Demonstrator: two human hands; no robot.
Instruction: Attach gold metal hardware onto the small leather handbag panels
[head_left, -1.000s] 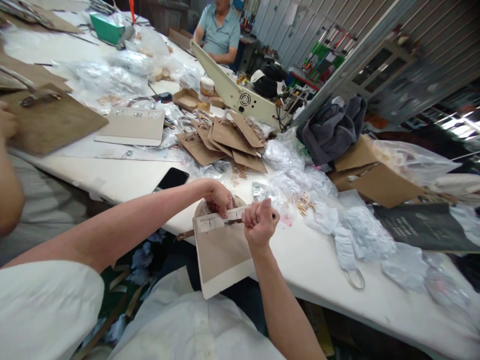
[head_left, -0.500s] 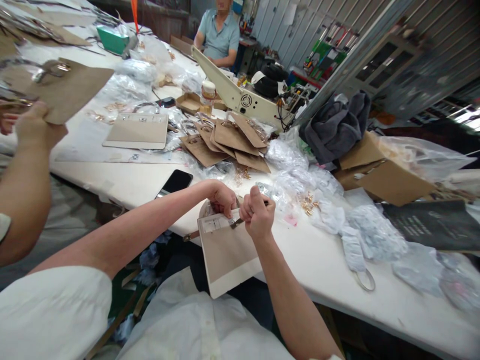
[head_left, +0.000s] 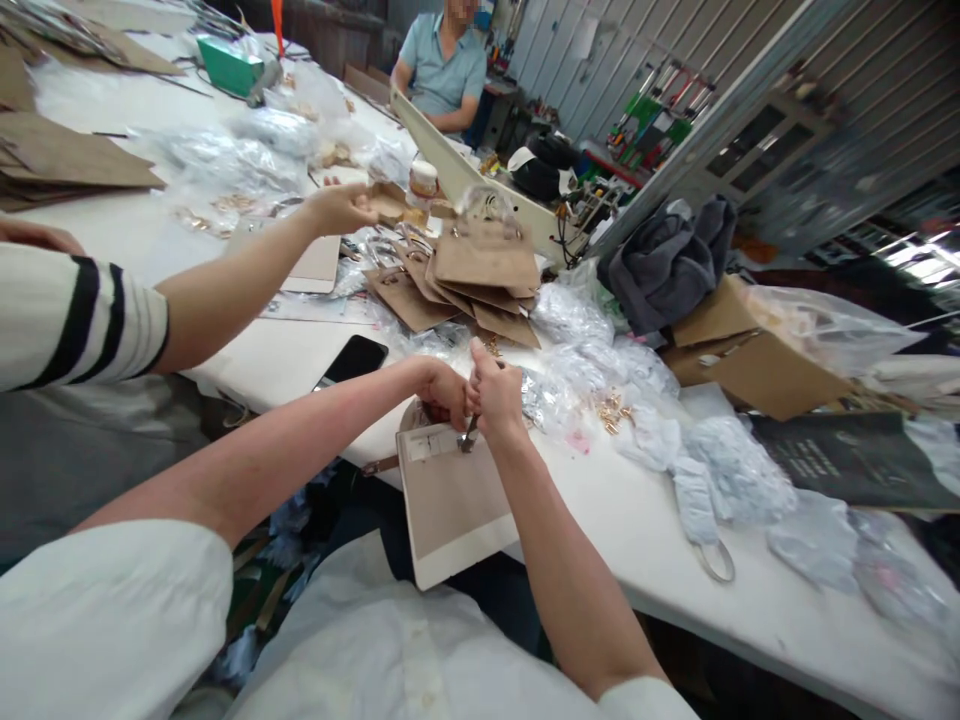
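A beige and white bag panel (head_left: 457, 510) lies tilted at the table's front edge, over my lap, with a brown strap (head_left: 380, 466) sticking out at its left. My left hand (head_left: 448, 395) is closed at the panel's upper edge, its fingers curled and partly hidden. Right beside it, my right hand (head_left: 496, 395) is in a fist, thumb up, around a small hand tool with a metal end (head_left: 468, 438). That metal end points down at the panel near its top edge. The tool's handle is hidden in the fist, so its exact kind is unclear.
Brown bag pieces with handles (head_left: 484, 262) are stacked ahead. A phone (head_left: 356, 360) lies left of them. Plastic bags and brass-coloured fittings (head_left: 613, 412) spread rightward. At left a co-worker's arm (head_left: 247, 265) reaches across; another person (head_left: 441, 70) sits behind the table.
My right hand has moved slightly left and up, and the tool stands steeper. The co-worker's arm now reaches toward the stack, where another brown piece lies on top.
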